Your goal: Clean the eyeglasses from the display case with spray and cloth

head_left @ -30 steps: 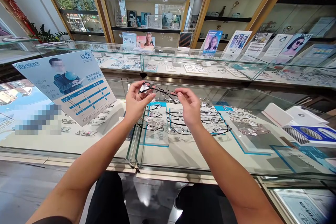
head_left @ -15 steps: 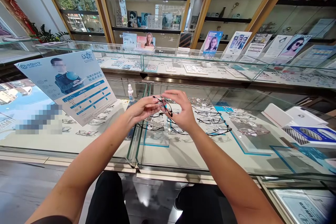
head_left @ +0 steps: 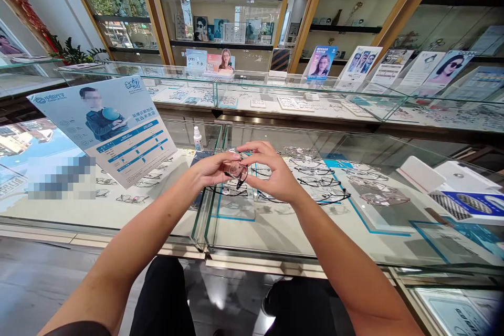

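Observation:
A pair of dark-rimmed eyeglasses (head_left: pixel 238 172) is held up above the glass display case (head_left: pixel 275 244), between my two hands. My left hand (head_left: pixel 214 168) grips it from the left, thumb and fingers closed on the frame. From the right, my right hand (head_left: pixel 271 168) curls over it, its thumb and fingertips closed around the frame; some of its fingers hide part of the glasses. Below and behind the hands, several eyeglasses (head_left: pixel 321 184) lie in rows inside the case, seen through the glass.
A tilted price sign (head_left: pixel 114 131) stands on the left of the counter, with a small white spray bottle (head_left: pixel 197 139) right of it. At the right sits an open white-and-blue box (head_left: pixel 468 202). A second display case (head_left: pixel 252 102) with leaflets (head_left: pixel 321 63) stands behind.
The eyeglasses have turned and dropped slightly, so a lens now faces me below the fingers. My right hand has closed in toward the left, its fingers over the frame.

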`<control>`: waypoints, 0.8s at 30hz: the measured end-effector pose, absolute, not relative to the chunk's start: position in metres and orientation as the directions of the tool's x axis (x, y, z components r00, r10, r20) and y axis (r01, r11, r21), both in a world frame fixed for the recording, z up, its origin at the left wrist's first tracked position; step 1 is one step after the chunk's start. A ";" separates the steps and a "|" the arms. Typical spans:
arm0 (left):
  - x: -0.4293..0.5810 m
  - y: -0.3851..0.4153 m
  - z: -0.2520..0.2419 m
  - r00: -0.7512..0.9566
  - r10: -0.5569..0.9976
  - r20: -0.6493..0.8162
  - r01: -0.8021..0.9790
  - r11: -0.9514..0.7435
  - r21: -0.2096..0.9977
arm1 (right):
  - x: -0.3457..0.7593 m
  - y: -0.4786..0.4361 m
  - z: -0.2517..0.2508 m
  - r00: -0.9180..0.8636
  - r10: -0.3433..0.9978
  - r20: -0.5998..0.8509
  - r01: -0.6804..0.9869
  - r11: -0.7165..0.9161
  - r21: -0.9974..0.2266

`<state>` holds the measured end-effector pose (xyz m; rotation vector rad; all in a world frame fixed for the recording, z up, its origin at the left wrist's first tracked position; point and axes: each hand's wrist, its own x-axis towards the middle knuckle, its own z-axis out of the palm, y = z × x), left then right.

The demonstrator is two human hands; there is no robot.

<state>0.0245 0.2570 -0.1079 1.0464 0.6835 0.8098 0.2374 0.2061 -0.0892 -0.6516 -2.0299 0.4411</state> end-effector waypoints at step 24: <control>0.048 0.088 -0.042 0.927 0.253 0.276 0.157 -0.932 0.326 | 0.310 0.290 -0.134 -0.189 0.904 0.383 0.935 0.285 -0.212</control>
